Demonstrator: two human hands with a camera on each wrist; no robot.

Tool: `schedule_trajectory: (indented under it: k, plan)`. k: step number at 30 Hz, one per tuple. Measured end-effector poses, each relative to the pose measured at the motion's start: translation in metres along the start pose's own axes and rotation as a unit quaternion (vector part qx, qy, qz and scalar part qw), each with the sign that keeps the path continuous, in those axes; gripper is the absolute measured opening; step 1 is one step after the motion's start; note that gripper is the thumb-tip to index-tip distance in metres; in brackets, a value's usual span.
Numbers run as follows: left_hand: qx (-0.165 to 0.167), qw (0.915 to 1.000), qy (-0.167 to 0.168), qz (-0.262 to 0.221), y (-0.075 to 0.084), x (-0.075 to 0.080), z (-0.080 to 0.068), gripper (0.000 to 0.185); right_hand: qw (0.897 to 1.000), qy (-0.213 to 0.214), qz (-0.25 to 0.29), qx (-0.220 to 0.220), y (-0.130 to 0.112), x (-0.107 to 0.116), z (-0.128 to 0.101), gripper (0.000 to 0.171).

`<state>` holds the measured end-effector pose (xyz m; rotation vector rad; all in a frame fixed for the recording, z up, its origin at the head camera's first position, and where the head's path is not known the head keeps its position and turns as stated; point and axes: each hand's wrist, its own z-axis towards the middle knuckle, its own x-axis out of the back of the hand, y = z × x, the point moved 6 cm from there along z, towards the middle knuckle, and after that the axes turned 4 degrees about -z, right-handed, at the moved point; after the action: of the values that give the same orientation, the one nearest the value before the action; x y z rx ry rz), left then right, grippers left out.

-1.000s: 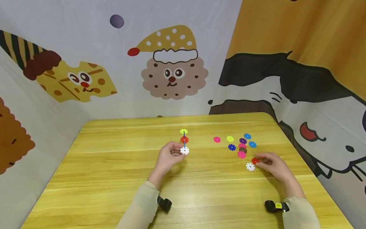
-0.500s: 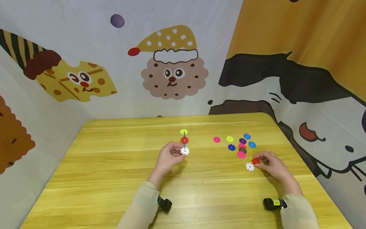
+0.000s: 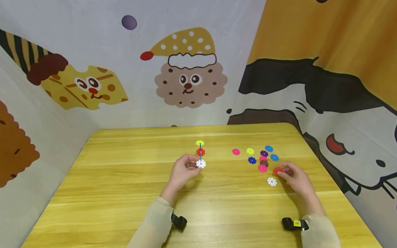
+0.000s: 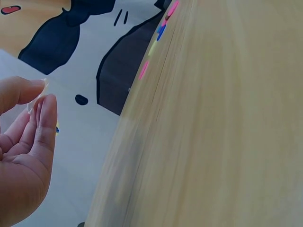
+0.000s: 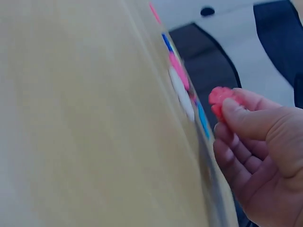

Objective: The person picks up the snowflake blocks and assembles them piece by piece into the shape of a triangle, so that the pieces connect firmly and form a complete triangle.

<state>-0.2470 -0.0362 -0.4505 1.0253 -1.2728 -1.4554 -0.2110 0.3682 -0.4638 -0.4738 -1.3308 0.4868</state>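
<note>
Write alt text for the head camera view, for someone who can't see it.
Over a yellow wooden table, the left hand holds a short upright chain of snowflake discs, white, red and yellow, while the right hand pinches a red disc. Loose coloured discs lie beside the right hand; cartoon wall panels surround the table.

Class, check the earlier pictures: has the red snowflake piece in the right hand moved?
Yes. The red piece has risen away from the white piece lying on the table, pinched by the right hand.
</note>
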Motion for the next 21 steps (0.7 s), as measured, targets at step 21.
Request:
schedule_trajectory:
  k: [21]
  plan:
    - [0.003, 0.9997, -0.012, -0.02, 0.0, -0.015, -0.002, 0.036, 0.975, -0.034, 0.208, 0.073, -0.147, -0.081, 0.016, 0.009]
